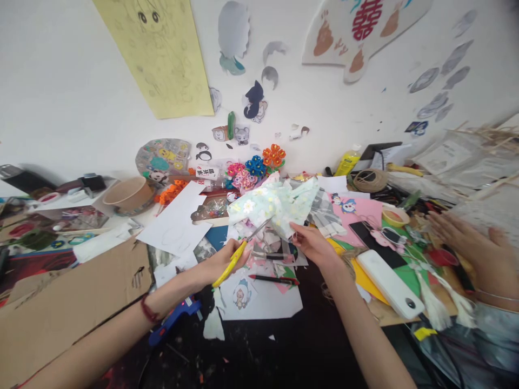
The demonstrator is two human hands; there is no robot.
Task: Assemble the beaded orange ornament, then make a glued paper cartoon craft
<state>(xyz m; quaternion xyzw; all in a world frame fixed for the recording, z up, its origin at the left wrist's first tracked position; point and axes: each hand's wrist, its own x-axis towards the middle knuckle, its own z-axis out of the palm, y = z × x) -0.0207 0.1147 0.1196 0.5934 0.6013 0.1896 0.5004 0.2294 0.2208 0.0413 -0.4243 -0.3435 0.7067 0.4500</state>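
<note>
My left hand (227, 259) is closed round the yellow handles of a pair of scissors (229, 266). Its blades point up and right, against a pale green flowered cloth (275, 202). The cloth's lower right edge is pinched by my right hand (310, 243), which holds it raised above the table. Whether the blades are open around the cloth is hard to make out. Beneath lie a white sheet with a small cartoon figure (242, 294) and a black and red pen (274, 279). A cut scrap of pale cloth (214, 322) lies below my left hand.
Another person's hand (478, 248) is at the right, over craft supplies. A white power bank or phone-like device (389, 283) lies near it. A blue glue gun (174, 319) and cardboard (81, 302) are at left. Bright handmade flowers (255, 165) stand by the wall.
</note>
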